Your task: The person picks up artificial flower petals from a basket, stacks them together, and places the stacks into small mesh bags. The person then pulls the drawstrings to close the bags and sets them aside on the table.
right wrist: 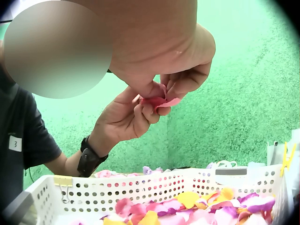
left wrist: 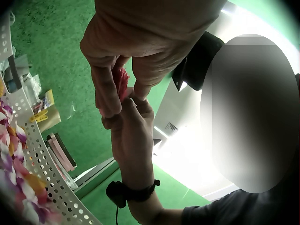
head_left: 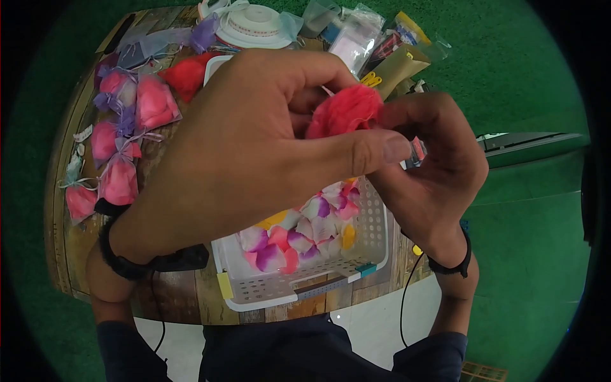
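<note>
Both hands are raised over a white perforated basket (head_left: 372, 251) filled with pink, purple and yellow petals (head_left: 299, 235). Between them is a bunch of red petals (head_left: 347, 108). My left hand (head_left: 372, 146) pinches the bunch, thumb stretched across its front. My right hand (head_left: 407, 121) curls round it from the right, fingertips meeting the left thumb. From the left wrist the red petals (left wrist: 123, 82) show between the left hand (left wrist: 115, 93) and the right hand (left wrist: 133, 105) below. In the right wrist view the red petals (right wrist: 161, 101) sit between the right hand (right wrist: 171, 89) and the left hand (right wrist: 147, 110).
Several filled sheer pouches (head_left: 118, 143) with pink petals lie on the left of the wooden table (head_left: 172, 299). A white ribbon spool (head_left: 258, 25) and plastic packets (head_left: 363, 38) sit at the far edge. Green carpet (head_left: 528, 242) surrounds the table.
</note>
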A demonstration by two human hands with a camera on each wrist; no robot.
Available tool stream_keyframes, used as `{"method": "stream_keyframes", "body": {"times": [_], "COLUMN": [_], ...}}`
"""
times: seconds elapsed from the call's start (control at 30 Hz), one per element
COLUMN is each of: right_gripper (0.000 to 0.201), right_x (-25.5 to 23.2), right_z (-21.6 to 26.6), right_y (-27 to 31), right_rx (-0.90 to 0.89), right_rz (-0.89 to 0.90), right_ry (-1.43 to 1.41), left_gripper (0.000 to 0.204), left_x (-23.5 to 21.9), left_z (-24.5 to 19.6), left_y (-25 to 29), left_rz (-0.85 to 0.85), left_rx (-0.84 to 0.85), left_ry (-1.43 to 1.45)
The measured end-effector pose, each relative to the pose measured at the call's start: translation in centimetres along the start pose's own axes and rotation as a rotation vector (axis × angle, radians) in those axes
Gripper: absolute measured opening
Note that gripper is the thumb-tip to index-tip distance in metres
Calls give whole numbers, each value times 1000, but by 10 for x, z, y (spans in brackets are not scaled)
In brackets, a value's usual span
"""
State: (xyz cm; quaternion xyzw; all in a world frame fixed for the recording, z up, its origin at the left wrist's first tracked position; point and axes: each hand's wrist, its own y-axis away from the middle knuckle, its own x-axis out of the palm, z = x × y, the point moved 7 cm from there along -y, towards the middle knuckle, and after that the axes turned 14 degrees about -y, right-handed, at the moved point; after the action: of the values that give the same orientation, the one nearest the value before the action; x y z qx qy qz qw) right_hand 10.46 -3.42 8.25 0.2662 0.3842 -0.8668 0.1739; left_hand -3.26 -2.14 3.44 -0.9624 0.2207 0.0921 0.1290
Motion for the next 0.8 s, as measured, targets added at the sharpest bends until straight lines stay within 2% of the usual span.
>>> {"method": "stream_keyframes", "body": {"times": [0.03, 0.17, 0.2, 0.3, 0.33, 0.4, 0.43, 0.53, 0.63, 0.67, 0.7, 0.73, 0.8], "right_gripper": [20, 18, 18, 14, 14, 14, 14, 14, 12, 12, 12, 14, 16], "right_x": [1, 7, 7, 5, 5, 5, 5, 4, -4, -3, -4, -1, 4], "right_z": [1, 0, 0, -19, -20, -31, -34, -34, -20, -12, -3, 0, 9], "right_y": [0, -1, -2, -4, -4, -3, -1, 0, 4, 3, 1, 1, -3], "right_rx": [-1, 70, 74, 243, 245, 389, 392, 349, 350, 259, 167, 180, -11], "right_rz": [7, 9, 9, -57, -55, -64, -62, -41, -108, -50, 7, 100, 326], "right_ry": [16, 62, 56, -196, -201, -302, -307, -297, -231, -311, -384, -505, -313], "left_gripper": [22, 22, 21, 21, 21, 21, 21, 20, 20, 20, 20, 20, 20], "left_x": [0, -1, -3, -5, -6, -6, -6, -8, -12, -16, -17, -15, -11], "left_z": [1, 10, 10, 1, -4, -2, -1, 2, 5, 6, 14, 21, 19], "left_y": [0, -2, -4, -1, 0, 0, 1, -1, -2, -3, -6, -8, -8], "left_rz": [26, 9, -30, -108, -148, -161, -172, -208, -249, -255, -178, -98, -74], "left_rx": [-10, -48, 15, 111, 153, 144, 140, 140, 147, 155, 68, -16, 5], "left_ry": [-114, -83, -20, 14, -17, -21, -24, -34, -40, -42, -55, -67, -15]}}
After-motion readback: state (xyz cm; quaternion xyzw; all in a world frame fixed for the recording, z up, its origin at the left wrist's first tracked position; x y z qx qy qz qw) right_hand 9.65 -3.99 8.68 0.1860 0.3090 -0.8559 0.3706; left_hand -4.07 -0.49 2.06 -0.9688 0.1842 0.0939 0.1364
